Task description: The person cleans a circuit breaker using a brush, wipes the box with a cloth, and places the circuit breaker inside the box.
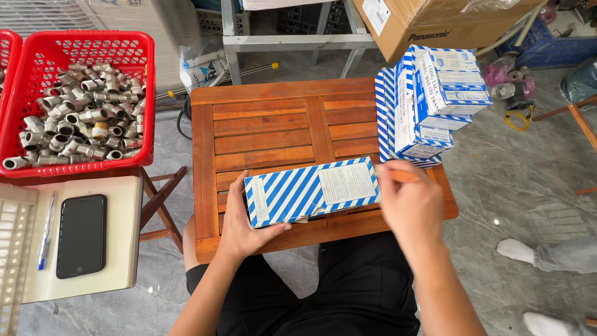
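A seated person looks down at a small wooden slatted counter point(273, 134) of reddish-brown planks, standing on a grey marbled tile floor point(516, 205). On its near edge lies a long blue-and-white striped carton point(311, 191) with a white label on top. The left hand point(245, 221) grips the carton's left end, thumb along the near side and fingers wrapped behind it. The right hand point(411, 205) is at the carton's right end, its fingers curled around a thin orange tool point(404, 176) whose tip meets the box; motion blur hides the exact grip.

At the counter's far right corner stands a leaning stack of similar striped cartons point(423, 106), and behind it sits a large brown cardboard box point(435, 22).

To the left, a red plastic basket point(78, 43) holds a heap of grey metal pipe fittings point(81, 118). Just in front of it lies a cream notebook point(121, 230) with a black smartphone point(81, 235) face up on it and a blue pen point(45, 239) beside the phone.

Beyond the counter is a grey metal frame point(292, 40). At the right edge, another person's white-socked foot point(516, 250) rests on the floor.
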